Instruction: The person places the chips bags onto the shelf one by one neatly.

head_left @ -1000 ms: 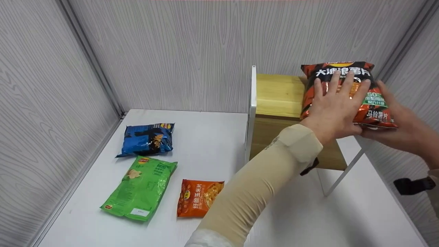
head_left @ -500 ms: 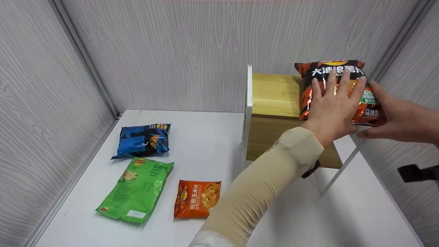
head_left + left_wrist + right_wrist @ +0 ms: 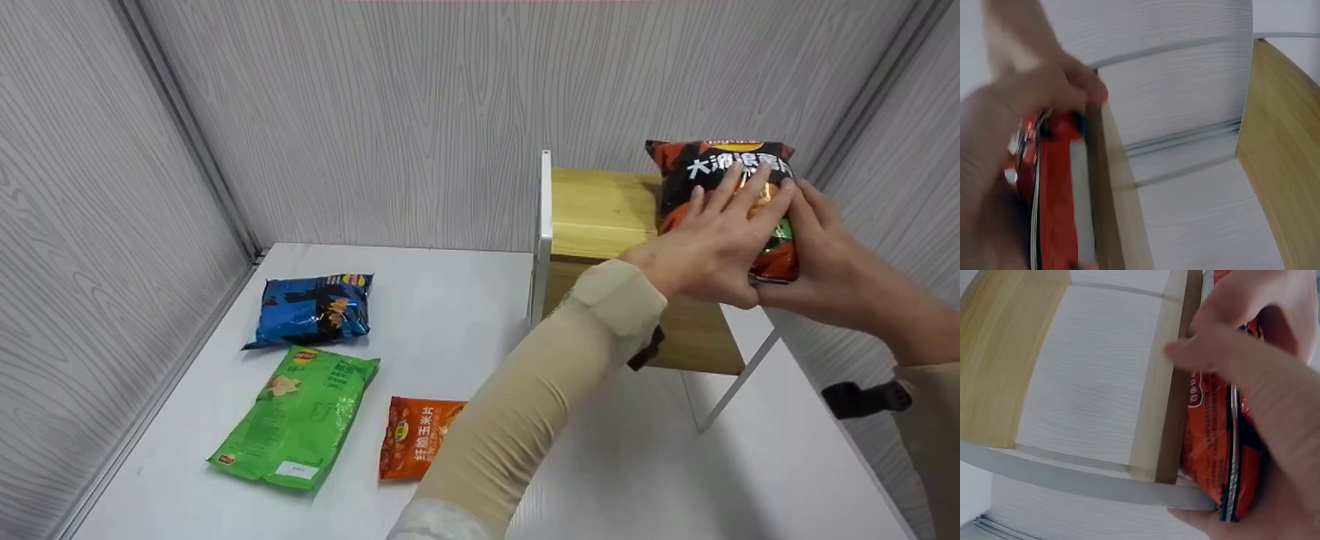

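A black and red bag of potato chips lies on the yellow wooden top of a rack with a white metal frame. Across the bag's upper face my left hand rests with spread, straight fingers, its thumb near the front edge. My right hand presses the bag's right side, thumb toward the front and fingers farther back. In the right wrist view, the bag's red sealed end lies beside the rack's wooden edge. From the left wrist, the bag's red side shows below a blurred hand.
On the white table at left lie a blue chip bag, a green chip bag and an orange corn-chip bag, partly behind my left sleeve. The rack's white side frame rises above its top.
My right hand has moved left and closer to my left hand, against the bag. The bag's visible part looks narrower. The bags on the table stay put.
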A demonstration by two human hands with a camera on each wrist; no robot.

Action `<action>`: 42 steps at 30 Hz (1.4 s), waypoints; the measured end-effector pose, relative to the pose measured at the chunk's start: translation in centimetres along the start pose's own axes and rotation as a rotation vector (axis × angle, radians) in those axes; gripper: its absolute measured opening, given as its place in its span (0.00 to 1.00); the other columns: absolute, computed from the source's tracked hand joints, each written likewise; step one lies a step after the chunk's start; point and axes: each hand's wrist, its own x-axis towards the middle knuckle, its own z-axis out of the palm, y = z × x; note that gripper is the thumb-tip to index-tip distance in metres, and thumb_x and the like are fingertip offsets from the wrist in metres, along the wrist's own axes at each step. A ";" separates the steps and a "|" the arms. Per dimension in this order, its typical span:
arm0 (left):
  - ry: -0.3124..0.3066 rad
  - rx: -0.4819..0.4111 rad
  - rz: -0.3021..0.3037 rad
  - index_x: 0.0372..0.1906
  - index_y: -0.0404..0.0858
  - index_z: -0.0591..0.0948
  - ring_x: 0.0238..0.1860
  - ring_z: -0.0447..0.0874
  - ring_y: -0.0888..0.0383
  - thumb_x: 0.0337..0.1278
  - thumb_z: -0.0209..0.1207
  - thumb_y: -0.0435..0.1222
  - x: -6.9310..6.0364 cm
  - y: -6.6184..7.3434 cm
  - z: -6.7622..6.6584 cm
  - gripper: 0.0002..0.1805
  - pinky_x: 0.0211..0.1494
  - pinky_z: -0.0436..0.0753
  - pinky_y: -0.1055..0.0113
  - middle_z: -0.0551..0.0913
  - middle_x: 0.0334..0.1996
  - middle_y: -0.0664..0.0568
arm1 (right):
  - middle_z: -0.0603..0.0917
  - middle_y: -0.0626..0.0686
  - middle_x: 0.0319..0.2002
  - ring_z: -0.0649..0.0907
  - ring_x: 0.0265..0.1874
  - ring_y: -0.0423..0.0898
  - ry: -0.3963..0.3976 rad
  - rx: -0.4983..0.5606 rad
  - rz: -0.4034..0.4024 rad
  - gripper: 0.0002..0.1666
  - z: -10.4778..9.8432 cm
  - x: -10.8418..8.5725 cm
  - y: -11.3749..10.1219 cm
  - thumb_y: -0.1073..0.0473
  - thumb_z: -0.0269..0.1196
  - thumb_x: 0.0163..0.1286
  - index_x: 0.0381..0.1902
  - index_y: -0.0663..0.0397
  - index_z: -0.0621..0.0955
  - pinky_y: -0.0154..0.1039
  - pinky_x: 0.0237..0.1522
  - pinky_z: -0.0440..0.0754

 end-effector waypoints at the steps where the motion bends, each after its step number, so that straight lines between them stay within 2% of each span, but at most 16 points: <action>1: 0.003 -0.042 0.033 0.79 0.54 0.31 0.80 0.19 0.55 0.58 0.56 0.62 -0.1 -0.5 -0.1 0.58 0.82 0.39 0.56 0.23 0.80 0.58 | 0.38 0.62 0.79 0.57 0.68 0.76 -0.004 0.018 0.013 0.71 0.0 0.0 0.2 0.53 0.75 0.55 0.81 0.41 0.38 0.77 0.59 0.64; 4: 0.035 -0.148 0.097 0.80 0.51 0.38 0.80 0.23 0.60 0.63 0.48 0.63 -0.4 -1.9 -0.1 0.50 0.82 0.38 0.61 0.30 0.81 0.60 | 0.37 0.61 0.80 0.55 0.70 0.77 -0.009 0.042 0.047 0.62 0.1 0.2 0.5 0.46 0.66 0.65 0.81 0.42 0.37 0.77 0.62 0.58; 8: 0.117 -0.243 0.122 0.80 0.48 0.46 0.81 0.32 0.65 0.69 0.41 0.62 -0.7 -3.1 0.1 0.43 0.80 0.35 0.73 0.41 0.81 0.59 | 0.37 0.59 0.81 0.51 0.73 0.77 -0.006 0.033 0.083 0.47 0.4 0.4 0.7 0.41 0.48 0.76 0.80 0.44 0.38 0.79 0.64 0.51; 10: 0.154 -0.258 0.129 0.80 0.46 0.48 0.80 0.35 0.67 0.71 0.41 0.62 -0.9 -3.4 0.3 0.41 0.78 0.34 0.78 0.45 0.81 0.58 | 0.38 0.59 0.81 0.50 0.73 0.77 0.008 0.015 0.097 0.44 0.6 0.4 0.8 0.40 0.43 0.78 0.80 0.44 0.38 0.79 0.64 0.51; 17: 0.222 -0.210 0.113 0.79 0.45 0.52 0.80 0.42 0.64 0.75 0.37 0.57 -1.7 -4.3 0.6 0.36 0.78 0.38 0.77 0.48 0.80 0.55 | 0.40 0.61 0.80 0.53 0.71 0.79 0.056 -0.028 0.132 0.45 1.1 0.5 0.7 0.36 0.44 0.78 0.81 0.43 0.39 0.79 0.63 0.53; 22: 0.281 -0.226 0.108 0.79 0.43 0.55 0.80 0.45 0.61 0.76 0.39 0.55 -2.8 -5.2 0.5 0.35 0.78 0.41 0.76 0.51 0.80 0.53 | 0.41 0.63 0.80 0.55 0.69 0.81 0.068 -0.046 0.141 0.45 1.2 0.6 0.8 0.36 0.43 0.78 0.81 0.44 0.40 0.79 0.61 0.54; 31: 0.390 -0.236 0.137 0.77 0.40 0.57 0.81 0.45 0.57 0.77 0.40 0.51 -5.6 -7.0 -0.7 0.32 0.78 0.41 0.77 0.54 0.79 0.49 | 0.42 0.65 0.79 0.53 0.70 0.79 0.080 -0.043 0.146 0.46 1.1 0.8 1.1 0.36 0.44 0.77 0.81 0.46 0.40 0.79 0.63 0.52; 37: 0.433 -0.271 0.099 0.78 0.41 0.55 0.81 0.45 0.58 0.77 0.41 0.50 -7.6 -9.0 -1.3 0.33 0.78 0.43 0.76 0.53 0.79 0.50 | 0.43 0.63 0.80 0.54 0.70 0.78 0.098 -0.022 0.127 0.45 1.1 0.7 1.2 0.38 0.45 0.77 0.81 0.45 0.40 0.78 0.63 0.53; 42: 0.487 -0.325 0.059 0.78 0.41 0.56 0.80 0.46 0.59 0.77 0.42 0.48 -9.4 -10.8 -1.1 0.32 0.80 0.45 0.73 0.54 0.79 0.50 | 0.42 0.63 0.80 0.55 0.69 0.79 0.102 -0.026 0.133 0.45 1.0 0.4 1.3 0.38 0.45 0.77 0.81 0.44 0.40 0.78 0.63 0.53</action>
